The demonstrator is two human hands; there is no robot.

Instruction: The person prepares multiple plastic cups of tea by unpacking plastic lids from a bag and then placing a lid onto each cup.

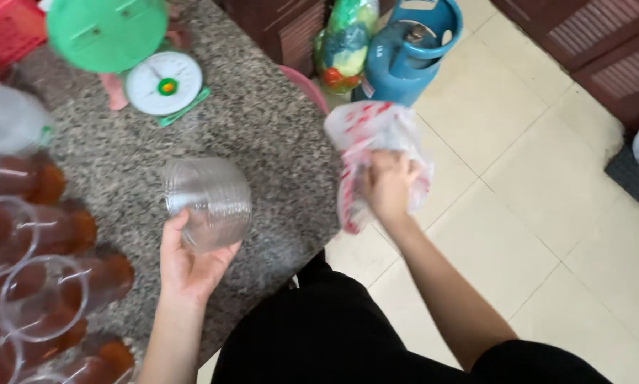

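The left hand (188, 267) holds one clear plastic bowl (209, 203) with nothing in it. The right hand (389, 186) squeezes one red-and-white plastic bag (373, 139); I cannot tell what is inside.

Bare forearms, bare hands, black trousers (333, 334)

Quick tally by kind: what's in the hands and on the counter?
Clear plastic cup stack, held by left hand: 1
Red-and-white plastic bag, gripped by right hand: 1
Green dial scale on the granite counter: 1
Amber-filled clear cups, left edge: about 5, blurred
Red basket: 1
Total: about 9
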